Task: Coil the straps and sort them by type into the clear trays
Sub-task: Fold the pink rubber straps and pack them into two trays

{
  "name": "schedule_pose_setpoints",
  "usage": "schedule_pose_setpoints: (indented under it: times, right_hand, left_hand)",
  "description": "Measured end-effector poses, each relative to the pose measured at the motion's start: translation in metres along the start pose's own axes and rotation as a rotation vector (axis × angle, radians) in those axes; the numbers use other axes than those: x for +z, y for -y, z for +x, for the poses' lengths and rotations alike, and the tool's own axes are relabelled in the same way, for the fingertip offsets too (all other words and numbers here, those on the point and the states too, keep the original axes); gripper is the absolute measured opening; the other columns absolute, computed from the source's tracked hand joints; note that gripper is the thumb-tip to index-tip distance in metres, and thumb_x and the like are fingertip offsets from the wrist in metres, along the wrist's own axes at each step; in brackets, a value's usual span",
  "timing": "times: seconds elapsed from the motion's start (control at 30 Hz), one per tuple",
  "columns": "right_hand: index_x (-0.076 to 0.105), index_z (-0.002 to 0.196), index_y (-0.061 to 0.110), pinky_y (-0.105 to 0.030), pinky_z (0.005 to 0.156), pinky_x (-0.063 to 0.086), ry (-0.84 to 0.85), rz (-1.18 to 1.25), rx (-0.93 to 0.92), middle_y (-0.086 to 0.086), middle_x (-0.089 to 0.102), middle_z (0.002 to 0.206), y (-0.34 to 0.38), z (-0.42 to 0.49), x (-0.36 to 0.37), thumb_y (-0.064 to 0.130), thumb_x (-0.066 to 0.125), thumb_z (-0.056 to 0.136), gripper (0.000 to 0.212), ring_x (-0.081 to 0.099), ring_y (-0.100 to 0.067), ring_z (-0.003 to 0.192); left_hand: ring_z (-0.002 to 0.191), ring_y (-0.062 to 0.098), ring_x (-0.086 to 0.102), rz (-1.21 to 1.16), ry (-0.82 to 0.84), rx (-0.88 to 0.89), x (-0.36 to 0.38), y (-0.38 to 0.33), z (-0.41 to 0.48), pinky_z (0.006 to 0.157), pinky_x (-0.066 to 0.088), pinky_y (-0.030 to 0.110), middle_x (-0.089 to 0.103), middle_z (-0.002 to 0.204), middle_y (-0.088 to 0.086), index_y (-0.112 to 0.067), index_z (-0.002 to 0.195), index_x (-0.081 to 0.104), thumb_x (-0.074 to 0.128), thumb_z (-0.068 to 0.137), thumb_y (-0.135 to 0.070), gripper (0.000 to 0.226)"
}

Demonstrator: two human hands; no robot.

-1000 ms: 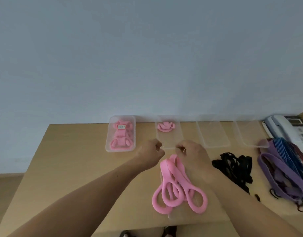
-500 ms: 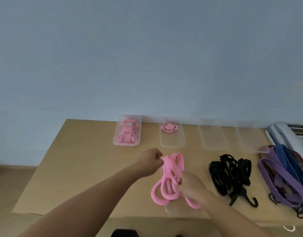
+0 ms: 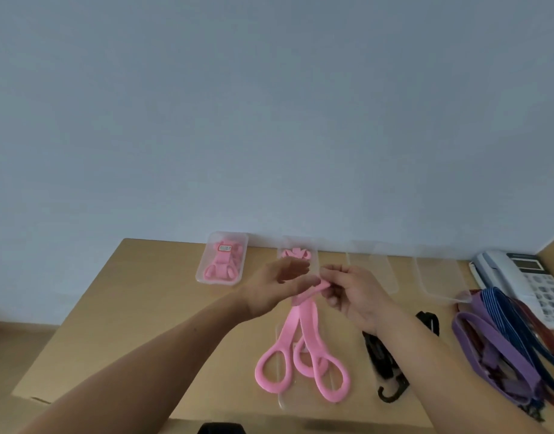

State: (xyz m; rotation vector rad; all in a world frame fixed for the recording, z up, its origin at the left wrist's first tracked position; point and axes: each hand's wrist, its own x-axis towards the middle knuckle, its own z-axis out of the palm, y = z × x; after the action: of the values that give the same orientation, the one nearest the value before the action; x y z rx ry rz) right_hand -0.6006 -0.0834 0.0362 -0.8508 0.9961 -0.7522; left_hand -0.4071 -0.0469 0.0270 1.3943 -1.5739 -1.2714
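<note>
Pink strap (image 3: pixel 301 335): loops on counter (image 3: pixel 138 311), just before the part-filled tray (image 3: pixel 313 260); right hand (image 3: pixel 354 293) grip pinching its top end, left hand (image 3: pixel 274 288) grip spread. Roll tight, even turns, end pinned

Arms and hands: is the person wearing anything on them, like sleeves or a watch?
No. The left forearm and right forearm are bare, with no sleeves in view. The left hand and right hand show no gloves, rings or watch.
</note>
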Motion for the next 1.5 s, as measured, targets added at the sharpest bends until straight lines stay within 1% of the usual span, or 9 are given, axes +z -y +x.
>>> schedule_pose_setpoints:
  times: [0.17,0.3,0.37,0.43,0.6,0.8,0.97,1.3,1.5]
  right_hand:
    - [0.067,0.082,0.004,-0.019,0.036,0.037,-0.055,0.078,0.017,-0.012,0.063,0.066,0.031,-0.013,0.0,0.01,0.058,0.094,0.016,0.05,-0.012,0.046]
    - [0.073,0.081,0.019,-0.023,0.048,0.04,-0.189,-0.792,-0.128,-0.004,0.071,0.069,0.046,-0.027,0.001,0.058,0.043,0.095,0.051,0.05,-0.013,0.049]
    - [0.072,0.085,0.014,-0.031,0.066,0.049,-0.239,-0.948,-0.275,-0.007,0.069,0.083,0.054,-0.029,0.003,0.065,0.037,0.094,0.062,0.06,-0.018,0.065]
    - [0.072,0.087,0.013,-0.03,0.072,0.05,-0.168,-0.839,-0.35,-0.003,0.07,0.087,0.059,-0.032,0.005,0.057,0.041,0.097,0.055,0.065,-0.016,0.078]
    - [0.07,0.082,0.015,-0.016,0.061,0.045,-0.096,-0.824,-0.357,0.008,0.073,0.073,0.061,-0.036,0.006,0.03,0.055,0.098,0.026,0.062,0.002,0.059]
    - [0.074,0.083,0.019,-0.018,0.062,0.053,-0.124,-0.594,-0.491,0.002,0.074,0.076,0.061,-0.037,0.008,0.02,0.066,0.091,0.011,0.068,-0.012,0.069]
    - [0.076,0.08,0.03,-0.012,0.068,0.051,-0.1,-0.497,-0.528,0.007,0.075,0.081,0.058,-0.036,0.005,0.016,0.077,0.083,0.014,0.069,-0.004,0.078]
    - [0.073,0.099,0.02,-0.025,0.063,0.051,-0.022,-0.38,-0.426,-0.001,0.068,0.081,0.055,-0.03,0.001,0.017,0.073,0.086,0.013,0.061,-0.014,0.068]
    - [0.072,0.084,0.008,-0.024,0.051,0.044,0.013,-0.49,-0.347,-0.009,0.069,0.075,0.057,-0.028,0.001,0.027,0.062,0.095,0.024,0.057,-0.016,0.058]
  left_hand:
    - [0.101,0.021,0.07,-0.016,-0.023,0.103,0.003,-0.023,0.005,0.087,0.058,0.04,0.073,0.11,0.004,-0.016,0.124,0.06,0.071,0.087,-0.031,0.042]
    - [0.081,0.029,0.074,-0.068,-0.044,0.099,0.001,-0.037,0.007,0.064,0.058,0.037,0.076,0.093,0.007,-0.014,0.115,0.06,0.05,0.103,-0.018,0.016]
    - [0.077,0.033,0.073,-0.096,-0.025,0.086,0.0,-0.043,0.007,0.059,0.056,0.033,0.076,0.091,0.008,-0.014,0.113,0.059,0.048,0.103,-0.02,0.016]
    - [0.075,0.034,0.073,-0.093,-0.011,0.077,0.001,-0.045,0.008,0.056,0.056,0.032,0.076,0.089,0.007,-0.014,0.111,0.06,0.048,0.103,-0.021,0.016]
    - [0.075,0.031,0.074,-0.15,0.027,0.011,0.002,-0.049,0.007,0.056,0.056,0.031,0.076,0.085,0.011,-0.006,0.11,0.061,0.055,0.101,-0.024,0.021]
    - [0.073,0.029,0.068,-0.338,0.118,-0.086,-0.004,-0.062,0.004,0.06,0.054,0.033,0.072,0.083,0.018,0.002,0.106,0.063,0.058,0.092,-0.035,0.04]
    - [0.064,0.028,0.063,-0.453,0.158,-0.129,-0.006,-0.071,0.005,0.057,0.054,0.034,0.067,0.075,0.013,-0.007,0.09,0.065,0.046,0.098,-0.047,0.045]
    - [0.065,0.023,0.063,-0.332,0.044,0.003,-0.007,-0.064,0.006,0.051,0.05,0.027,0.064,0.085,0.015,-0.005,0.099,0.062,0.066,0.093,-0.011,0.009]
    - [0.063,0.021,0.061,-0.283,-0.015,0.041,-0.007,-0.064,0.007,0.052,0.049,0.025,0.061,0.087,0.02,-0.004,0.098,0.061,0.065,0.094,-0.007,0.006]
